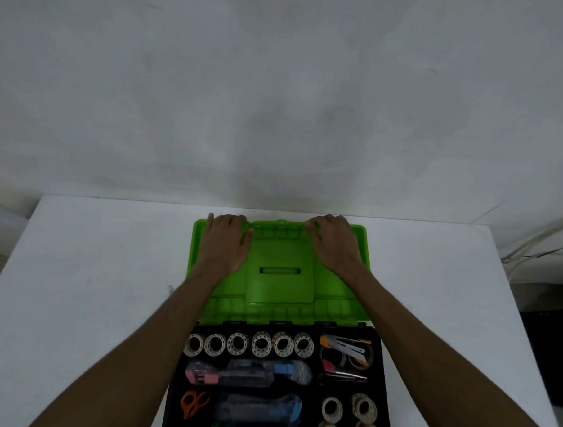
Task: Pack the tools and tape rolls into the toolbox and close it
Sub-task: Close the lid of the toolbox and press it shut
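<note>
A black toolbox base [379, 370] lies open on the white table, its green lid [279, 258] folded back flat away from me. My left hand [226, 244] rests on the lid's far left part, fingers curled over its far edge. My right hand [334, 240] grips the far right part the same way. Inside the base, a row of several tape rolls [248, 344] lines the hinge side. Below it lie plastic-wrapped tools [248, 373], orange scissors [193, 402], a utility knife [345, 344] and more tape rolls [348, 410] at the lower right.
The white table [98, 269] stands against a pale wall [269, 101], its far edge just behind the lid. A cable [533, 255] runs along the right beyond the table edge. Darker floor [550, 330] shows at the lower right.
</note>
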